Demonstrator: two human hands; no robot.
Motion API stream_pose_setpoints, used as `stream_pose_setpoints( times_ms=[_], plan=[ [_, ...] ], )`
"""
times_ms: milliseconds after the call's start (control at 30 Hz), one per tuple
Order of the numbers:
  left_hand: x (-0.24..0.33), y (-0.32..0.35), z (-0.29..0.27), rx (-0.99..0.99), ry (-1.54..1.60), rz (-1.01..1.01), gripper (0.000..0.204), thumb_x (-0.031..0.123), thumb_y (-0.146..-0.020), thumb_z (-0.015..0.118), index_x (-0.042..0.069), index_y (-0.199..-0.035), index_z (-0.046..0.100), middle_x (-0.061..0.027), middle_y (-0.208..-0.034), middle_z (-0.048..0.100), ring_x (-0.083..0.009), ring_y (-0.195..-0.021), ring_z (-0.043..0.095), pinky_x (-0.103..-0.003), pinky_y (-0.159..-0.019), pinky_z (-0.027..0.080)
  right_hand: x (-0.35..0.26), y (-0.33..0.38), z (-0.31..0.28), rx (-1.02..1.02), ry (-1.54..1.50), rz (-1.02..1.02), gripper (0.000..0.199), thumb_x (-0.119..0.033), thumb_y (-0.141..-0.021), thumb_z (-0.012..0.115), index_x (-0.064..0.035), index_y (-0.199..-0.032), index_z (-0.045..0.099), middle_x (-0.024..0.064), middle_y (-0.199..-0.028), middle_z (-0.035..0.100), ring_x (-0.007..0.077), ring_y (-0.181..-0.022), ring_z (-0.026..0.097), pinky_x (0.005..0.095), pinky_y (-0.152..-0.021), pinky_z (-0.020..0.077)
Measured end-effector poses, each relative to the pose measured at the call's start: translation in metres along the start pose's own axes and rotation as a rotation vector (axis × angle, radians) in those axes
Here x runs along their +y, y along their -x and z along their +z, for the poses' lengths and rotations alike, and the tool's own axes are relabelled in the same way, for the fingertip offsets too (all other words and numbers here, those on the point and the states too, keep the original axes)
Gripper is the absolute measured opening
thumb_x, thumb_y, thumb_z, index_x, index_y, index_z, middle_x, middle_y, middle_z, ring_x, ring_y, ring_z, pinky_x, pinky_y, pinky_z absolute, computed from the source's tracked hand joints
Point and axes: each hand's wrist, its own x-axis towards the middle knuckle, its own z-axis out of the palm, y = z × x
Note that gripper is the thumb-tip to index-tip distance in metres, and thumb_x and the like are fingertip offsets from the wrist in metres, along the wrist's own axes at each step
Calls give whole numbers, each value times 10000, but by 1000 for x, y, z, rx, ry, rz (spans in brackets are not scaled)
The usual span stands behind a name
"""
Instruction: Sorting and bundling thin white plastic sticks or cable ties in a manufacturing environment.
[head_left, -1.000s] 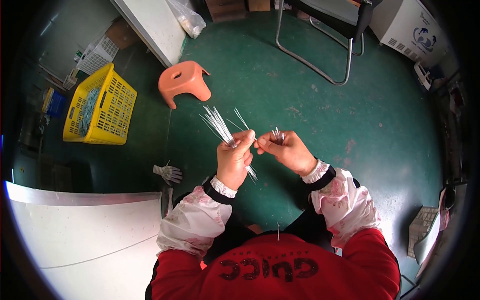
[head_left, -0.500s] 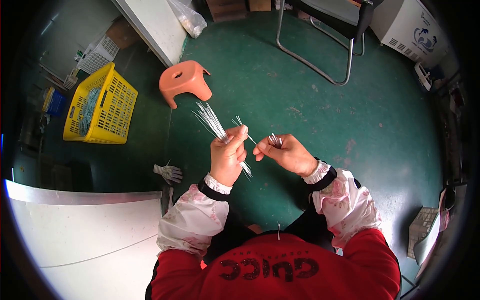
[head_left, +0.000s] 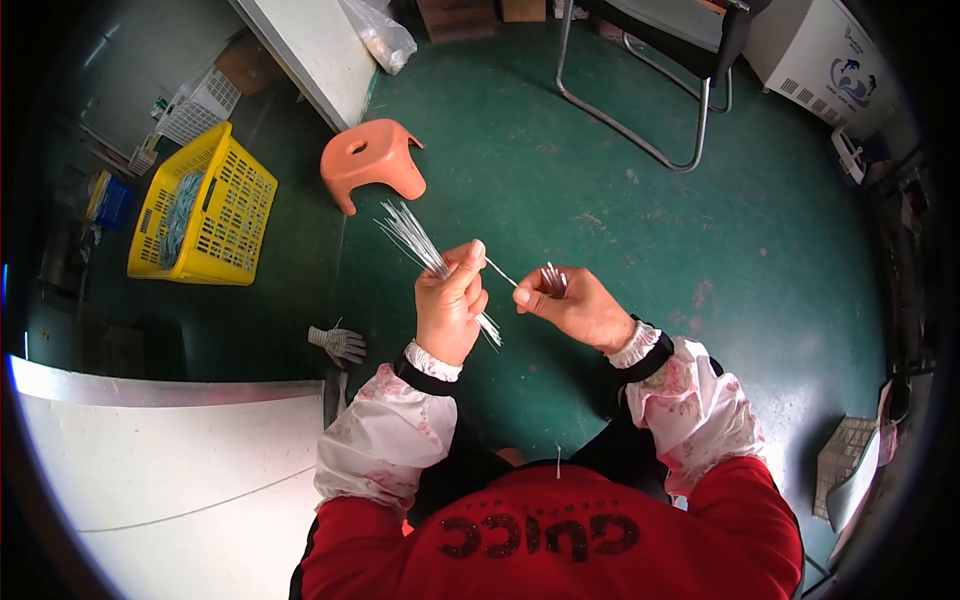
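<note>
My left hand (head_left: pixel 450 303) is closed round a bundle of thin silvery-white wire strands (head_left: pixel 410 236). Their loose ends fan out up and to the left, and the other ends stick out below the fist. Between the two hands stretches one thin pale strand (head_left: pixel 501 272), pinched by my left thumb and finger at one end and my right fingertips at the other. My right hand (head_left: pixel 580 308) is closed too, with a smaller bunch of strands (head_left: pixel 554 279) poking out above its fingers. How far that bunch runs inside the palm is hidden.
An orange plastic stool (head_left: pixel 372 162) stands on the green floor beyond my hands. Farther left is a yellow crate (head_left: pixel 232 215) holding bluish cord (head_left: pixel 180 215). A grey-white glove (head_left: pixel 338 343) lies near the white tabletop (head_left: pixel 180 450). A metal-framed chair (head_left: pixel 640 140) stands at the back.
My left hand has shifted slightly up and left. The several strands that fanned between my hands now show as one thin line from the left thumb to the right fingertips.
</note>
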Motion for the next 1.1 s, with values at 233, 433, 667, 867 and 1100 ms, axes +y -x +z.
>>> stream_pose_setpoints(
  times_ms=[233,433,667,867,1100],
  plan=[
    [3,2,-3,-23,45,-1,163,171,-906,711,21,-938,657,64,-638,442,-17,-452,268,-214,-407,221,-9,5,0,-28,31,78,286,-261,-1003,556,-31,-904,692,20,-813,697,78,-789,601,250,-801,471],
    [17,-2,-19,-140,-43,-6,145,166,-920,688,45,-875,623,78,-582,340,-23,-454,251,-215,-421,203,-18,7,6,-29,23,100,333,-308,-994,579,-28,-861,701,-4,-766,683,63,-735,577,235,-727,464],
    [26,-1,-43,-196,-82,-34,74,118,-911,686,75,-858,658,86,-592,368,-21,-447,230,-214,-416,186,1,0,8,-48,107,26,333,-317,-988,581,-42,-848,706,-11,-726,684,40,-609,508,246,-563,436],
    [27,5,-48,-184,-79,-50,75,112,-907,686,65,-857,655,83,-598,394,-20,-438,230,-221,-416,184,3,-3,8,-99,132,167,442,-376,-1041,462,-14,-903,675,17,-767,673,89,-755,608,255,-708,488],
    [2,13,-16,-199,-346,-277,234,219,-891,727,41,-764,644,22,-656,573,-17,-467,356,-206,-426,218,10,-3,18,-199,-485,352,518,-471,-1040,379,-4,-1020,603,91,-929,657,142,-731,635,272,-626,538]
  ],
)
